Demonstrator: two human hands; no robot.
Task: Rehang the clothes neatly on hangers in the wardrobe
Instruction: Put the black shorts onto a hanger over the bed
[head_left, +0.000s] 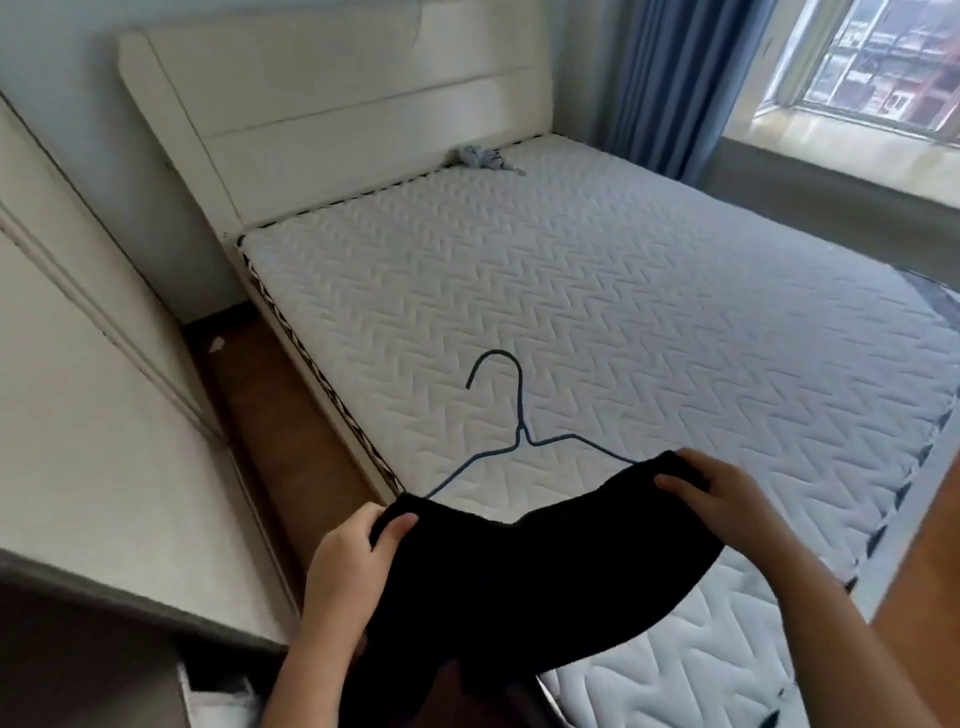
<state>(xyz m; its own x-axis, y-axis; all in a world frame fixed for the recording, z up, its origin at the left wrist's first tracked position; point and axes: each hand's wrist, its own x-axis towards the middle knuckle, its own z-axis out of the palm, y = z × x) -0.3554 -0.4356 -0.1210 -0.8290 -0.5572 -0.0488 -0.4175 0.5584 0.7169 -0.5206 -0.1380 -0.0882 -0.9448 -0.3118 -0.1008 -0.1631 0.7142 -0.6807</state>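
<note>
Here, the blue wire hanger (521, 434) is held over the near part of the mattress (623, 291). Its hook points away from the person toward the headboard (337, 104), with the hook's open end turned left. Its long axis, shoulder to shoulder, runs left to right, the right side a little farther off. Both shoulder ends vanish under the top edge of the black garment (519, 587), which spans the same line and sags in the middle.

The left hand (358, 551) pinches the garment's left end, thumb on top and the fingers curled below the cloth. The right hand (722, 499) grips the right end with its fingers bent over the top edge. Both forearms reach in from the bottom of the view. Whether either hand also holds the wire beneath the cloth cannot be told.

The garment is plain, dark and soft, hanging down toward the person past the mattress edge. The hanger is thin, with a twisted neck.

A crumpled grey cloth (483, 157) lies at the headboard. A blue curtain (670, 78) hangs beside the window (878, 62). A white panelled cabinet (78, 364) stands at the left across a strip of wooden floor (244, 405).
</note>
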